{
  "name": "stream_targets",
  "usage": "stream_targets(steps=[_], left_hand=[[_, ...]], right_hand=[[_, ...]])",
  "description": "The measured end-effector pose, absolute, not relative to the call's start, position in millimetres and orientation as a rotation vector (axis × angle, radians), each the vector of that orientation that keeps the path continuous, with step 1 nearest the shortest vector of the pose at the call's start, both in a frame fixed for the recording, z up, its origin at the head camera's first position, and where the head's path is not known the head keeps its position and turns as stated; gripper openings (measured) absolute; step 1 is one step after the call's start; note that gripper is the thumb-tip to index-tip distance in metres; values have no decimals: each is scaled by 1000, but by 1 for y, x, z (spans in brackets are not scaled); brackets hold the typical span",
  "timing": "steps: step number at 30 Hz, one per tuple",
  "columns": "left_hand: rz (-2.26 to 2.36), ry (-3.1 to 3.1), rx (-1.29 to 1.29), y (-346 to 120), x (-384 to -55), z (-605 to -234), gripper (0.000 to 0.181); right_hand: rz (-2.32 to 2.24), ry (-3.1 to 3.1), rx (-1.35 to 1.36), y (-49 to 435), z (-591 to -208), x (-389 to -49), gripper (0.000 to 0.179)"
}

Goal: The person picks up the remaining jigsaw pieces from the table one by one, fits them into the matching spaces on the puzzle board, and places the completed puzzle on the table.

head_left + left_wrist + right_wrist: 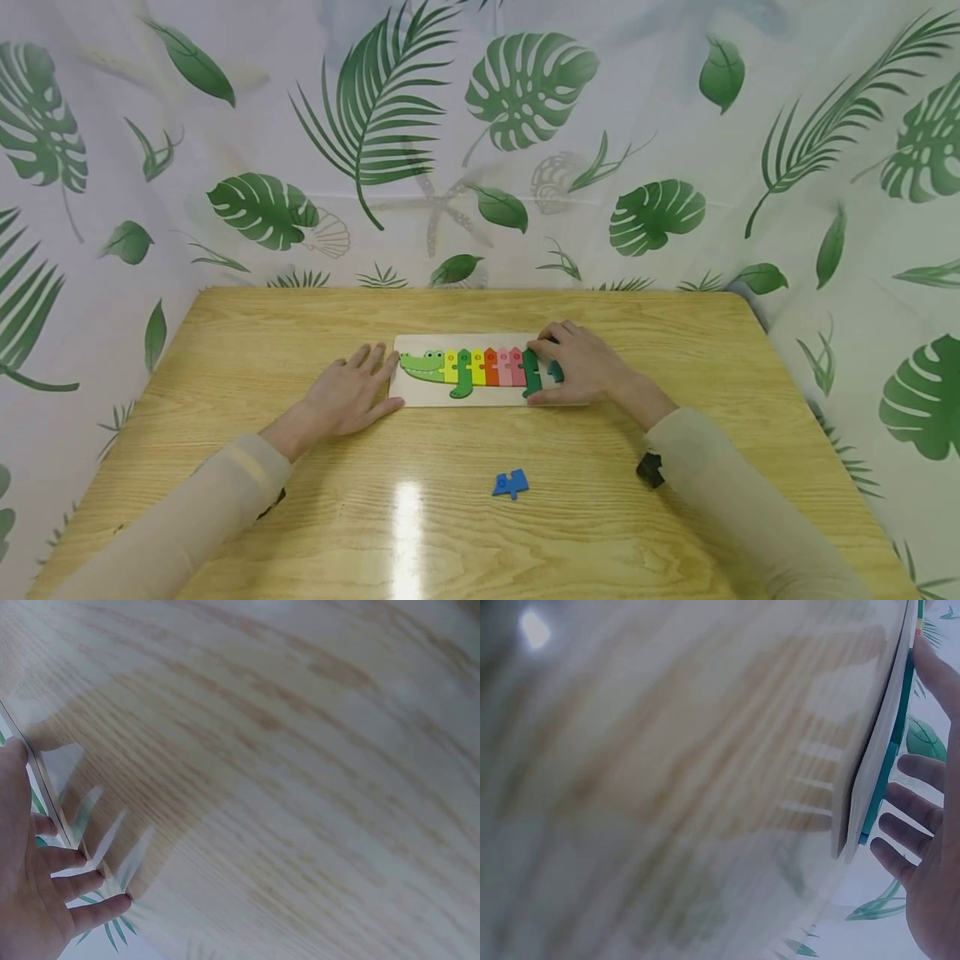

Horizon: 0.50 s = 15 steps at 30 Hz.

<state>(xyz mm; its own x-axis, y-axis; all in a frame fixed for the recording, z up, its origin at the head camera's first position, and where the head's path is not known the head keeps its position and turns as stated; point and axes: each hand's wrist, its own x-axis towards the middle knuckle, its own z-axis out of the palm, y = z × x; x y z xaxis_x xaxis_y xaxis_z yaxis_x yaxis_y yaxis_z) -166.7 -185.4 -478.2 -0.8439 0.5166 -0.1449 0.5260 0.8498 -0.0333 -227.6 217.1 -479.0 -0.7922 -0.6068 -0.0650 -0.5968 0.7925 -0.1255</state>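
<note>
A pale wooden board (427,401) lies on the table with a crocodile puzzle in coloured pieces on it. The light green head (423,367) is at the left, followed by several numbered body pieces in yellow, green, orange and pink. My left hand (347,392) is spread flat, fingertips and thumb at the board's left edge. My right hand (588,367) arches over the right end. Its thumb and index finger grip the dark green leg piece (532,375) at its two ends. A dark teal piece (555,372) shows beneath that palm, partly hidden.
A loose blue puzzle piece (512,482) lies on the wooden table (337,517), nearer than the board. A leaf-print cloth (442,125) hangs behind the table and along both sides. Dark bands show at both sleeves.
</note>
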Motion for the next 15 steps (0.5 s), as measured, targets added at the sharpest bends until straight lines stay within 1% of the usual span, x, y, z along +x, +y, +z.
stream_targets(steps=[8, 15], left_hand=[[-95, 2896, 815, -185, -166, -478, 80], [-91, 2886, 808, -185, -166, -477, 80]], right_hand=[[-174, 2878, -986, 217, -470, -222, 95], [-164, 2870, -1003, 216, -464, -216, 92]])
